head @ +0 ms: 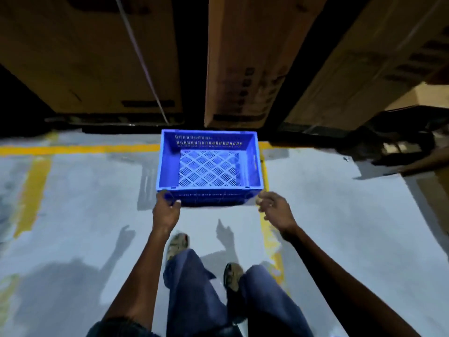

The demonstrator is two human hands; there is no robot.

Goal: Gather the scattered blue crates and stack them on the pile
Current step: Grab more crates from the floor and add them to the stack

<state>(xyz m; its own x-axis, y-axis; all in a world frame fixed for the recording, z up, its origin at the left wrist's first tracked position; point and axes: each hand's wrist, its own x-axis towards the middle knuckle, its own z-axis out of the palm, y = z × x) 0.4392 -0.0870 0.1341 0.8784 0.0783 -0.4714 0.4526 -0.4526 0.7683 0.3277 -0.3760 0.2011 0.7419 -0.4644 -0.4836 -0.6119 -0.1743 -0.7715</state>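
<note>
Both forearms run up from the bottom of my view, over the legs and shoes [179,244], and end at the near wall of the blue crate [209,164]. That crate sits straight ahead of the hands and between them, upright, open side up, nothing inside it, with its long axis running across from one hand to the other. It looks to be resting on the grey floor [85,210], though from this angle I cannot rule out that it is just lifted.

My left hand [167,210] is the one already there — fingers curled over the near left corner of the rim, thumb against the outside wall, so it has hold of the crate. My right hand [274,209] is just beside the near right corner, fingers loosely bent and holding nothing; whether a fingertip touches the plastic I cannot tell.

I judge the step to be the pickup of this one crate, with the right hand still to close on its corner before a level lift. Beyond the crate, tall cardboard boxes [245,62] stand close — little room to push forward. No pile of crates shows from here.
</note>
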